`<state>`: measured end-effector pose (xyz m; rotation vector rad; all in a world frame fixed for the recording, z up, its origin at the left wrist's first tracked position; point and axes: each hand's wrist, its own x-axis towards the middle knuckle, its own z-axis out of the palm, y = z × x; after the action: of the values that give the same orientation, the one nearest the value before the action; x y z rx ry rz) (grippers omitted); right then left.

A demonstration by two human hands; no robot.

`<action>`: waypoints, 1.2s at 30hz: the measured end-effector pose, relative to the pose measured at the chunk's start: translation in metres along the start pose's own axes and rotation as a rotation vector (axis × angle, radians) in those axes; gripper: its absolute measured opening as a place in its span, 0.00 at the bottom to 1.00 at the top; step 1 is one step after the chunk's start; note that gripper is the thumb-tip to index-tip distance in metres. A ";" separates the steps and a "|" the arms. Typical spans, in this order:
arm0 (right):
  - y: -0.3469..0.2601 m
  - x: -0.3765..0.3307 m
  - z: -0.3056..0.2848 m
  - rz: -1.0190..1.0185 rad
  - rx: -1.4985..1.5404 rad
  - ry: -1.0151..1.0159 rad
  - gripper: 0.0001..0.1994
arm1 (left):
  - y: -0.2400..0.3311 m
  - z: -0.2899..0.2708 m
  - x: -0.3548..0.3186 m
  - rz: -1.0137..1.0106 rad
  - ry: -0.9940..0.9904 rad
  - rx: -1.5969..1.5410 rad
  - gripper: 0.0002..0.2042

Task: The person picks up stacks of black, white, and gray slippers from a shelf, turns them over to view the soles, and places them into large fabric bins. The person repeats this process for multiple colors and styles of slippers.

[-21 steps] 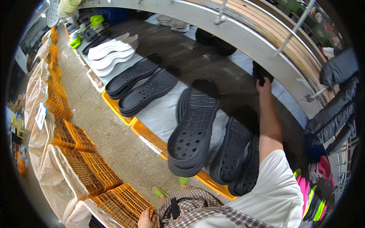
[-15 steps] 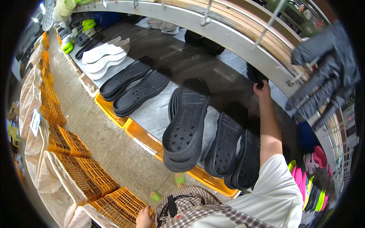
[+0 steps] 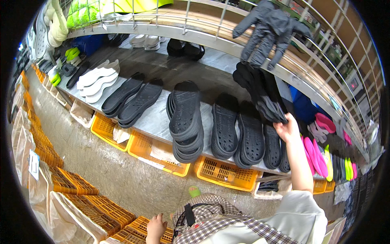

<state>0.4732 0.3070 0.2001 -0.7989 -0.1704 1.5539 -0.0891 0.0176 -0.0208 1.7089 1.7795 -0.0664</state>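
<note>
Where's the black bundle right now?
In the head view, the black bundle is right of centre, its lower end in the right hand, just below the dark grey item on the wire rack.

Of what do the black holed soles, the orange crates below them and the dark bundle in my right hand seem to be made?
Black soles: probably moulded rubber or foam; matt, with regular round holes.
Orange crates: likely hard plastic; slight shine, moulded slots.
Dark bundle: perhaps rubber or foam; dull faces, too dark to settle.
</note>
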 end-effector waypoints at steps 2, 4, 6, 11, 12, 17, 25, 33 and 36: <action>0.006 -0.066 -0.007 -0.058 -0.092 -0.120 0.15 | 0.002 -0.007 0.007 0.063 -0.029 0.019 0.24; 0.021 -0.127 -0.022 -0.302 -0.157 0.159 0.15 | 0.010 -0.014 0.015 0.115 -0.056 0.034 0.24; 0.030 -0.186 -0.040 -0.320 -0.260 0.140 0.19 | 0.020 -0.023 0.018 0.199 -0.087 -0.001 0.24; 0.077 -0.276 -0.081 -0.384 -0.374 0.297 0.34 | 0.059 -0.059 0.015 0.475 0.022 -0.209 0.24; 0.088 -0.287 -0.083 -0.393 -0.379 0.219 0.36 | 0.067 -0.068 0.011 0.537 0.067 -0.280 0.25; 0.154 -0.279 -0.061 -0.232 -0.416 0.295 0.40 | 0.092 -0.111 -0.023 0.683 -0.074 -0.785 0.36; 0.269 -0.207 0.061 0.033 -0.583 -0.391 0.43 | 0.119 -0.148 -0.086 0.511 0.347 -1.697 0.74; 0.368 -0.192 0.134 -0.577 -1.410 -1.121 0.42 | 0.029 -0.159 -0.046 0.454 0.753 -2.009 0.31; 0.395 -0.186 0.138 -0.741 -1.379 -1.260 0.45 | -0.012 -0.144 -0.047 0.602 0.748 -2.051 0.34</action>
<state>0.0595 0.1151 0.1563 -0.4594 -2.3255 0.8139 -0.1633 0.0418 0.1098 0.4345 0.6132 2.0067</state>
